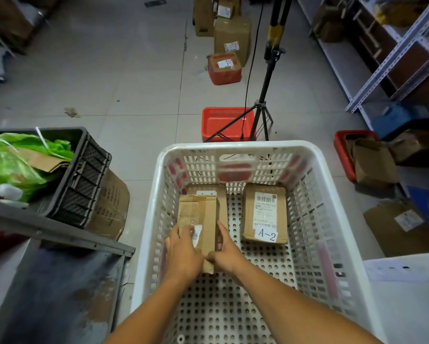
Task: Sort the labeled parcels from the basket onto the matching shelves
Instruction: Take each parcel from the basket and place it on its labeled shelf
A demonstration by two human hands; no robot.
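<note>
Parcel sorting storeroom, labeled cardboard boxes (232,37) on the tiled floor (109,70) far ahead, metal shelving (392,53) at right, white basket (332,219) near, red baskets (227,122) beyond

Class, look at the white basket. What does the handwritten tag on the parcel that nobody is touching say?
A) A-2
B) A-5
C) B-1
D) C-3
A: the parcel lying flat on the right of the white basket has a white tag reading A-2 at its near end.

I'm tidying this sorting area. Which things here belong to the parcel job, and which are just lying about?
Job: white basket; parcel gripped by left hand and right hand; A-2 parcel; shelves.

Lying about: red tray; tripod; black crate; green bag.
</note>
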